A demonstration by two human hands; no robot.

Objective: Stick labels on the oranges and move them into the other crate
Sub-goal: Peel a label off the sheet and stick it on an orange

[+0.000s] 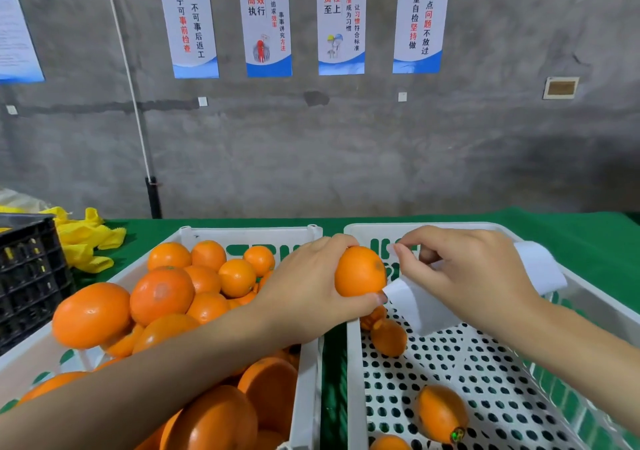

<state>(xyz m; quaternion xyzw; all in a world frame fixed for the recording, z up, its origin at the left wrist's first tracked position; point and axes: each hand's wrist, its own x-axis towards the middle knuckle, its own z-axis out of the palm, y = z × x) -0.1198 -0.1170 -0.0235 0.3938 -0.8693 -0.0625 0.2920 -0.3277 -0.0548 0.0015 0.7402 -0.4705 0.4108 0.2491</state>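
Straight ahead, a grey concrete wall (pixel 311 155) carries a row of blue and white posters (pixel 265 20). Below it a green tabletop (pixel 571 228) holds two white crates side by side. The left crate (pixel 249 233) is heaped with oranges (pixel 162 294). The right crate (pixel 433 226) has a perforated floor and only a few loose oranges (pixel 388 337). One of these, an oval orange (pixel 440 411), lies with its long axis running far-left to near-right and has a small green sticker (pixel 457 435) at its near end. A black crate (pixel 31 276) and yellow cloths (pixel 86 242) sit at the far left.

The left hand (pixel 311 283) grips a held orange (pixel 360 271) above the gap between the white crates, fingers clamped over its far side and thumb beneath. The fruit is nearly round and stands slightly taller than wide; which way its stem end points cannot be told. The right hand (pixel 467 269), just right of it, has thumb and forefinger pinched together, the other fingers curled on a white label strip (pixel 422 307).
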